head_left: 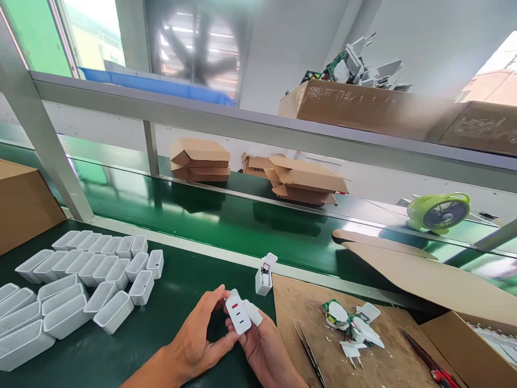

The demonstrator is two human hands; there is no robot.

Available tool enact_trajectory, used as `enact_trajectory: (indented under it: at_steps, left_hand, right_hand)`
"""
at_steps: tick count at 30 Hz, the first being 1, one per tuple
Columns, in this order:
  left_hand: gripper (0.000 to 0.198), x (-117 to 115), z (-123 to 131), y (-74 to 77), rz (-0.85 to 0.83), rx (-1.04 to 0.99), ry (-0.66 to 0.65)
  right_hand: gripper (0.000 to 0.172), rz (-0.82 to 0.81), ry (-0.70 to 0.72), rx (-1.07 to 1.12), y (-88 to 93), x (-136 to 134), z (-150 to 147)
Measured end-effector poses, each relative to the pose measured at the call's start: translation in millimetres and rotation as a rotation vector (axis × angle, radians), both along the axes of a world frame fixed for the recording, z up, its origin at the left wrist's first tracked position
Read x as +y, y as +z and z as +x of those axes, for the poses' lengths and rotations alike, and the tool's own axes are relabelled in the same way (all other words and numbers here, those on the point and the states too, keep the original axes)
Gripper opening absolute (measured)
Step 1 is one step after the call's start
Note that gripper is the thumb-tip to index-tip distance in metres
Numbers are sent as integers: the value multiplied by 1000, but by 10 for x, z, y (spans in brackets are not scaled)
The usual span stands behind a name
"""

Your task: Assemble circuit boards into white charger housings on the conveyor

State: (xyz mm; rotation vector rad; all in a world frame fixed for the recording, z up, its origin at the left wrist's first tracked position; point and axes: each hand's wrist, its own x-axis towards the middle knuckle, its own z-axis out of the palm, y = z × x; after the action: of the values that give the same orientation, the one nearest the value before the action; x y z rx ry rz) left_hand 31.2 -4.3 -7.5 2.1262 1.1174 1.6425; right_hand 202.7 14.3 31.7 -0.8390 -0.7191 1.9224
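Observation:
A white charger (pixel 238 311) is held up at the front middle, its face with one red port and two dark slots turned toward me. My right hand (pixel 262 345) grips it from below and the right, and a white cover wraps the thumb. My left hand (pixel 197 334) closes on its left side, index finger at the upper edge and thumb at the lower end. Behind them an open white charger housing (pixel 264 280) stands upright with parts and wires showing inside. Several white empty housings (pixel 114 311) lie in rows to the left.
On a brown board (pixel 299 302) at right lie tweezers (pixel 310 353), green circuit boards with white plugs (pixel 343 320) and red-handled scissors (pixel 428 358). An open carton (pixel 456 339) stands at far right. Beyond runs a green conveyor belt (pixel 226 221), with a small green fan (pixel 440 212) behind it.

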Motion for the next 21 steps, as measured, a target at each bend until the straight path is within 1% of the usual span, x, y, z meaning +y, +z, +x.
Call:
enact_trajectory:
  at_steps: [5, 9, 11, 13, 15, 16, 17, 20, 21]
  left_hand:
    - [70, 22, 23, 67, 26, 7, 52]
    - [71, 28, 17, 53, 14, 15, 47]
    - [73, 25, 8, 33, 0, 20, 35]
    - [77, 20, -2, 14, -37, 37, 15]
    - [82, 18, -11, -4, -102, 64, 4]
    - [83, 20, -15, -14, -140, 78, 3]
    - [84, 25, -19, -25, -178, 88, 2]
    - [85, 52, -41, -77, -274, 89, -29]
    - [85, 65, -53, -97, -301, 83, -47]
  right_hand:
    - [38, -42, -2, 5, -31, -7, -5]
    - [38, -37, -4, -28, -47, -2, 1]
    - [37, 6, -2, -81, -70, 9, 8]
    - [36, 100, -22, -174, -112, 23, 22]
    - [32, 245, -74, -309, -165, 31, 44]
    - [30, 360, -105, -410, -190, 31, 57]
    - [29, 503, -130, -529, -213, 26, 70]
    - [42, 994, -161, -913, -259, -7, 85]
    - [43, 1106, -167, -989, -267, -18, 81]
